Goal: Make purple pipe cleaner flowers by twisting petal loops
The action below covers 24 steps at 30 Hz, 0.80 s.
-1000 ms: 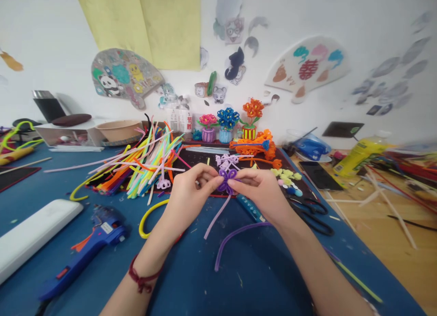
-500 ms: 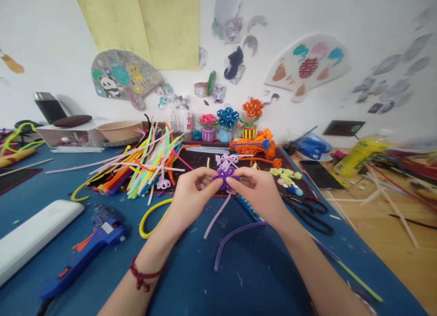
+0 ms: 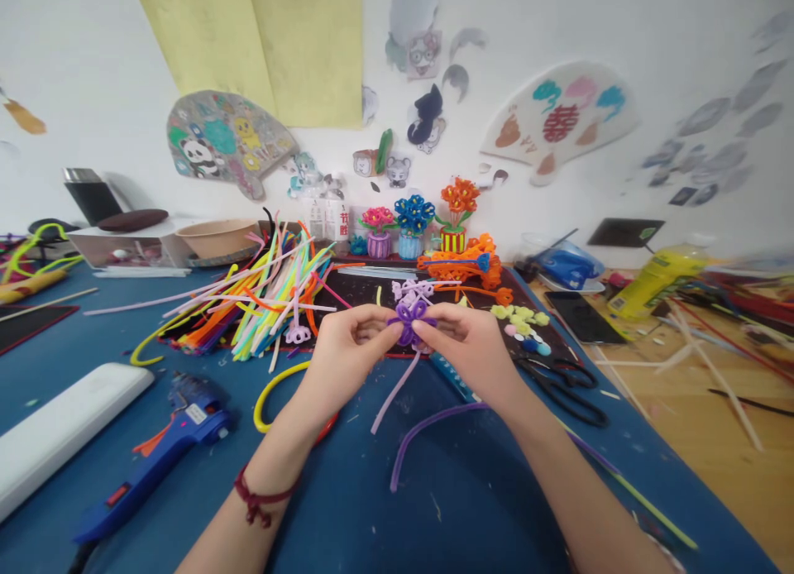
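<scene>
Between my two hands is a purple pipe-cleaner flower (image 3: 412,311) with looped petals. My left hand (image 3: 356,342) pinches its left petals between thumb and fingers. On the other side, my right hand (image 3: 468,342) pinches the right petals the same way. A pale lilac pipe-cleaner stem (image 3: 395,394) slants down to the left from beneath the flower. Below it, a loose purple pipe cleaner (image 3: 414,436) lies curved on the blue table mat (image 3: 459,516). Light purple pipe-cleaner flowers (image 3: 411,291) lie just behind my fingertips.
At left are a blue glue gun (image 3: 170,450), a white oblong case (image 3: 68,429) and a heap of coloured pipe cleaners (image 3: 273,297). Black scissors (image 3: 567,385) and a phone (image 3: 584,317) lie at right. Small potted pipe-cleaner flowers (image 3: 414,227) stand at the back.
Both hands keep their pinch on the purple flower. Its petals have shifted slightly between my fingers, the side ones now looking narrower. The things on the table stay put.
</scene>
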Tool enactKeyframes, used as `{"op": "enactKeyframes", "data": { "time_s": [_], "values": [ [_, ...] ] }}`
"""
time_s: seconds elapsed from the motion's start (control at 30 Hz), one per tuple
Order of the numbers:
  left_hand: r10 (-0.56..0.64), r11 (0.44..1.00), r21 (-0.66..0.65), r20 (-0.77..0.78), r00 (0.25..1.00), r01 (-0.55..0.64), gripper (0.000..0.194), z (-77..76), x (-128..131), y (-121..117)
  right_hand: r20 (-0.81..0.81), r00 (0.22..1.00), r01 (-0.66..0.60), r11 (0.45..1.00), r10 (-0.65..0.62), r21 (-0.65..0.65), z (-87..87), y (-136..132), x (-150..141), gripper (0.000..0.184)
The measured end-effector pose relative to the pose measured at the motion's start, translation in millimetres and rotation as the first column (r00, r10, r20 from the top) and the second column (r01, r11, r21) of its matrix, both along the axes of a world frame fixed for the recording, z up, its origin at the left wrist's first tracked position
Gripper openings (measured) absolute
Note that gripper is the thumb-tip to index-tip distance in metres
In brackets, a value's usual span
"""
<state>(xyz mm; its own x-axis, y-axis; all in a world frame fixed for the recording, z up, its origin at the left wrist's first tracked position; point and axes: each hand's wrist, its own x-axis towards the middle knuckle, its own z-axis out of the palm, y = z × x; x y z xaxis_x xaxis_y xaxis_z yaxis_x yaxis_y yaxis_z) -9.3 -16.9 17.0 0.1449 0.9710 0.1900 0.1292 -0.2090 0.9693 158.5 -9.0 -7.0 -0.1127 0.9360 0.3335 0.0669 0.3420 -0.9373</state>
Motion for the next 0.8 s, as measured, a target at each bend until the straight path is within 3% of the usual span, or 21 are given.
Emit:
{"op": "enactKeyframes", "data": {
  "time_s": [0.27, 0.5, 0.8],
  "values": [
    [-0.055, 0.997, -0.046, -0.008, 0.998, 0.054, 0.013, 3.5, -3, 0, -0.078, 0.985, -0.160, 0.980, 0.151, -0.121, 8.7, -1, 3, 0.031],
    [-0.172, 0.981, -0.088, 0.022, 0.985, 0.173, 0.015, 4.1, -9, 1, -0.106, 0.982, -0.172, 0.964, 0.153, -0.202, 15.2, -3, 4, 0.031],
    [-0.149, 0.983, -0.105, 0.043, 0.988, 0.152, 0.016, 5.8, -9, 0, -0.141, 0.964, -0.250, 0.949, 0.226, -0.192, 10.5, -2, 5, 0.028]
  ]
}}
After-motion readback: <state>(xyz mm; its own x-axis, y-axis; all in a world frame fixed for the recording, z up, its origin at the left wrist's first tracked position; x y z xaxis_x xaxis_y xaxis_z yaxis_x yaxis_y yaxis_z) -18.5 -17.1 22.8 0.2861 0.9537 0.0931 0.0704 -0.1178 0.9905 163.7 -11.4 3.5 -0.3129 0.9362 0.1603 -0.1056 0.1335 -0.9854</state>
